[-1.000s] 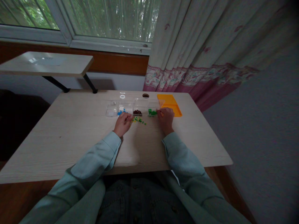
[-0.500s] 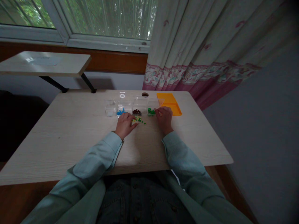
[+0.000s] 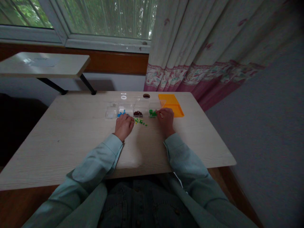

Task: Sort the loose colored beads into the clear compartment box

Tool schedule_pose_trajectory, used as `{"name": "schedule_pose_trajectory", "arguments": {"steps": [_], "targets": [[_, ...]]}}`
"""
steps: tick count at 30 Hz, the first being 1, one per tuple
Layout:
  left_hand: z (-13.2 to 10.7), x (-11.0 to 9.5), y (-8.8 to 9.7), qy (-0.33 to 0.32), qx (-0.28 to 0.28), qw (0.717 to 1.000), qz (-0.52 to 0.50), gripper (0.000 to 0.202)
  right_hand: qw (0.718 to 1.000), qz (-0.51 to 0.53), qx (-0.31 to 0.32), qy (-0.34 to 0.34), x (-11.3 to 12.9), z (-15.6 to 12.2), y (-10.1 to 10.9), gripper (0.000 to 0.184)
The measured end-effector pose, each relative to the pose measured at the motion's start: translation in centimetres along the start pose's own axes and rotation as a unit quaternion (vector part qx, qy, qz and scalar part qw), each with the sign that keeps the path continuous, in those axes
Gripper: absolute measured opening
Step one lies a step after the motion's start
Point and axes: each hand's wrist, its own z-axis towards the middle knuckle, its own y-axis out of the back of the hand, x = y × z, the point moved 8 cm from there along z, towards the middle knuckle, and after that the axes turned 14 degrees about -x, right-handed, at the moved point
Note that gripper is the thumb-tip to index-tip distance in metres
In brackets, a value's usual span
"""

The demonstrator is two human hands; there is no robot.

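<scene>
A small loose pile of green and yellow pieces [image 3: 140, 121] lies on the table in front of a row of clear plastic boxes [image 3: 110, 114]. My left hand [image 3: 123, 127] is at the left edge of the pile, thumb drawn in against the fingers. Whatever its fingertips hold is too small to make out. At the box of green pieces [image 3: 152, 112], my right hand [image 3: 165, 121] has thumb and forefinger pinched together at its right side; any piece between them is hidden. Blue pieces [image 3: 121, 113] and dark brown pieces [image 3: 138, 114] fill two other boxes.
An orange tray [image 3: 167, 98] lies right of the boxes, partly behind my right hand. A round hole [image 3: 146, 96] pierces the wooden table [image 3: 71, 136] near its back edge. A raised shelf [image 3: 64, 65] stands at the back left, and a curtain [image 3: 161, 76] hangs behind.
My left thumb has closed in towards the fingers, and that hand has shifted slightly off the pile, which shows more. My right hand stays at the green box. The view has shifted slightly.
</scene>
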Motion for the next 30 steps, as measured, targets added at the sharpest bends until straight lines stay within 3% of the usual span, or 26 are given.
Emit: {"name": "schedule_pose_trajectory", "arguments": {"steps": [7,16,30], "targets": [[-0.01,0.16,0.2,-0.023,-0.005,1.0,0.018,0.017,1.0,0.006,0.001,0.001,0.04,-0.01,-0.05,0.037],[-0.11,0.69,0.02,-0.002,0.006,1.0,0.01,0.018,1.0,0.017,0.013,-0.004,-0.07,-0.09,-0.29,0.036],[0.05,0.01,-0.07,-0.011,0.031,0.999,0.042,0.016,0.999,0.025,0.026,-0.005,-0.23,-0.15,-0.6,0.038]]}}
